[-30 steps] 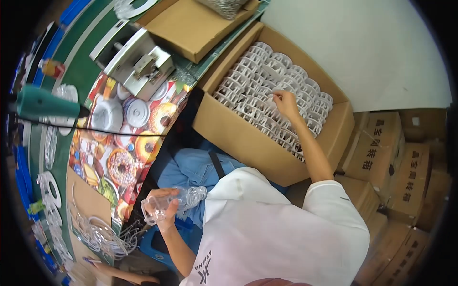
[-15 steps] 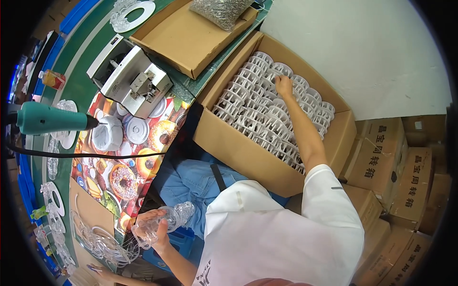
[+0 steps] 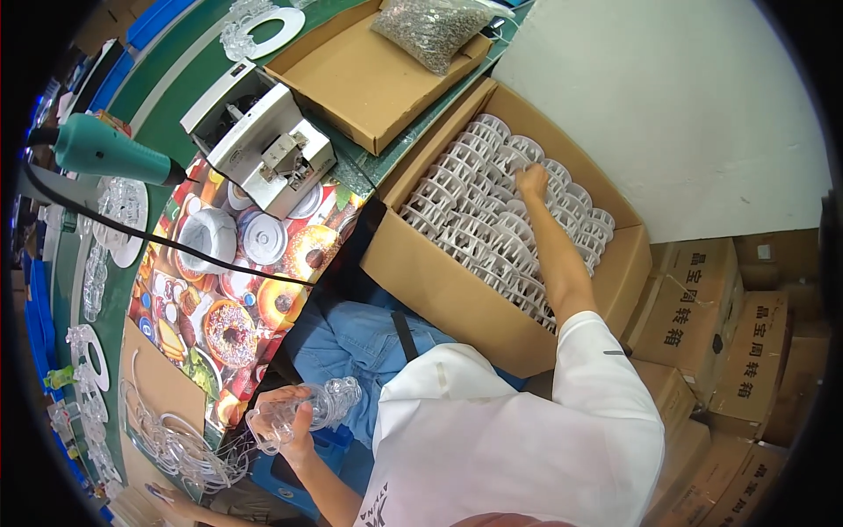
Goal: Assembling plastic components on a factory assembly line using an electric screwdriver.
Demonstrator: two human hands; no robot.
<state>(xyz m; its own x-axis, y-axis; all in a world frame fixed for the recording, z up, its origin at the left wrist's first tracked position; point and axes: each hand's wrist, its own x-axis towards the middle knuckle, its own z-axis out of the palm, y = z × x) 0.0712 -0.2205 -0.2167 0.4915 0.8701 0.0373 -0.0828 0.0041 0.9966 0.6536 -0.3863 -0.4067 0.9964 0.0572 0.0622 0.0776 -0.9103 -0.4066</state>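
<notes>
Right hand reaches into the open carton, fingers closed on the white rings packed upright in rows inside it; whether one ring is pinched free cannot be told. Left hand is clamped around a stack of clear rings, held over the lap, nearer the person than the carton. Left of the carton lies the surface, carrying a patterned mat, a grey machine and a teal tool. Beyond the carton sits a shallow box holding a bag of small parts.
</notes>
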